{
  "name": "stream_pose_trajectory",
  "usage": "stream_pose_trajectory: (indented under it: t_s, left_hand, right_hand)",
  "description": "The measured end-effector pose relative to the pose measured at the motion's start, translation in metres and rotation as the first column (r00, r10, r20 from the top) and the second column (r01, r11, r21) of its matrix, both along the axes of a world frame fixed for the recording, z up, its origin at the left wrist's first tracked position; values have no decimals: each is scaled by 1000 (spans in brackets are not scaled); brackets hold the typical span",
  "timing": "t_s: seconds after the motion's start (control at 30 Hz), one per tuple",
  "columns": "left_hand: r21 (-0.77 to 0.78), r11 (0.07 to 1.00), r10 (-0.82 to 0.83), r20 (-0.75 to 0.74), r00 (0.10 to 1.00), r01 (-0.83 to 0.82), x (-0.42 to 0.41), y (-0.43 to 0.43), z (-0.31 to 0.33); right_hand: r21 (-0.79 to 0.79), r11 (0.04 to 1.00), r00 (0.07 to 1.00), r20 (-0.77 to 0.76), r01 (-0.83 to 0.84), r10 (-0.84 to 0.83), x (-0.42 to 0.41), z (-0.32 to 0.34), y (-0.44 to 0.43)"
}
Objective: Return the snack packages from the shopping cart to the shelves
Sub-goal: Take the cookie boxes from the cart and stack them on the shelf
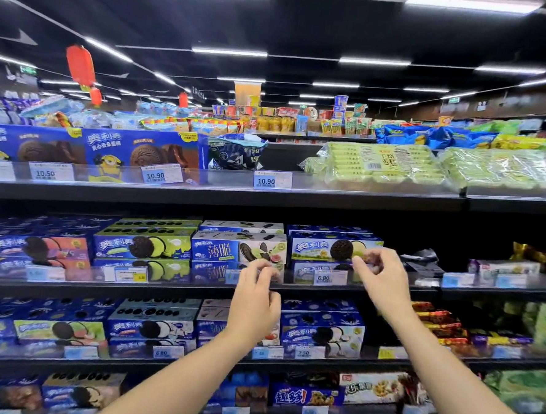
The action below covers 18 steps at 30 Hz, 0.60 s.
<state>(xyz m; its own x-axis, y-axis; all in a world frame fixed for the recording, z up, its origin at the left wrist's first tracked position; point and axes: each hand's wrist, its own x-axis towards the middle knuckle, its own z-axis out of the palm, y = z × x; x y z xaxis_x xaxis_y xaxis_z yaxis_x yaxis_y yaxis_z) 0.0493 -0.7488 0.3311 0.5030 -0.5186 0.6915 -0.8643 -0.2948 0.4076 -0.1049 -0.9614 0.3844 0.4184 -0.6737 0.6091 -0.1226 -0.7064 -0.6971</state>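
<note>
**Blue cookie boxes (333, 247) shelved, nothing gripped**

Left hand (255, 298) and right hand (382, 277) hover, fingers loosely curled and empty. Just beyond them the cookie boxes sit stacked on the shelf (196, 290); green cake packs (379, 165) lie higher, farther back

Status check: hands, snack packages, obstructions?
Left hand and right hand both empty, fingers loosely curled, at the second shelf. Oreo box shelved by right fingers. Cart not in view. Nothing blocking.
</note>
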Motion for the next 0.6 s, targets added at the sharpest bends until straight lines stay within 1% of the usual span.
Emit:
stream_pose_trajectory:
  t_s: [0.1, 0.17, 0.23, 0.3, 0.33, 0.37, 0.43, 0.53, 0.6]
  left_hand:
    - [92, 996, -1, 205, 979, -18, -11, -26, -4]
    - [142, 989, 2, 316, 949, -49, -20, -46, -5]
    - [162, 983, 17, 364, 931, -81, -28, -65, -6]
    - [149, 981, 58, 373, 926, -121, -34, -79, -6]
    - [138, 980, 84, 371, 925, -144, -35, -83, -6]
    - [128, 978, 107, 367, 924, -164, -37, -87, -5]
    - [126, 972, 141, 357, 923, -197, -38, -89, -5]
    - [150, 956, 189, 345, 919, -253, -37, -87, -3]
    - [130, 949, 228, 340, 912, -286, -36, -87, -1]
  right_hand:
    - [62, 997, 994, -93, -43, 49, -11, 3, -49]
    - [119, 984, 970, -187, -134, 155, -13, 7, -83]
    - [193, 942, 892, -313, -275, 325, -11, 13, -117]
    - [203, 894, 773, -451, -399, 447, -6, 21, -141]
    - [221, 865, 716, -489, -451, 498, -2, 25, -148]
    - [262, 828, 667, -495, -496, 556, 3, 27, -155]
    - [345, 750, 601, -452, -564, 659, 16, 30, -164]
    - [392, 651, 505, -418, -650, 755, 32, 30, -173]
    - [390, 618, 474, -406, -683, 781, 40, 26, -178]
